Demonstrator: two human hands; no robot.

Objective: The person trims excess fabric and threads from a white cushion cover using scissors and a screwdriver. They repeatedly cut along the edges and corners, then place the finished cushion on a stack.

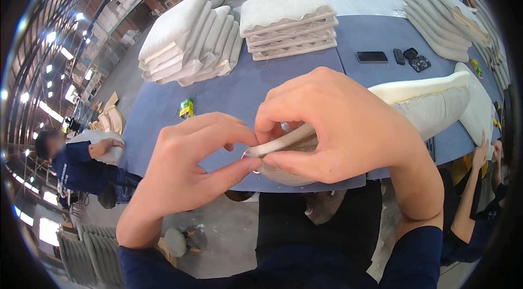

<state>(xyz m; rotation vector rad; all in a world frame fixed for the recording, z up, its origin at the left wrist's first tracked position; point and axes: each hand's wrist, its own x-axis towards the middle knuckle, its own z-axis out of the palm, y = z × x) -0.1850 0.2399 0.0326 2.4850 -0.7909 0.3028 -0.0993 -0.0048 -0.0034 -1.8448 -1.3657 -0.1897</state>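
A padded cushion with pale foam and greyish-beige fabric lies over the near part of the table, its middle hidden behind my right hand. Its narrow end, with a pale rolled edge, comes out between my hands. My right hand pinches that edge from above and below with thumb and fingers. At the tip my left hand closes thumb and fingertips on the same edge. A small red-and-white bit shows by the left fingertips, too small to make out.
The blue-topped table bears two stacks of cushions, one slanted, one flat. More cushions are piled far right. A phone, small black items and a yellow-green packet lie there. Co-workers are at left and right.
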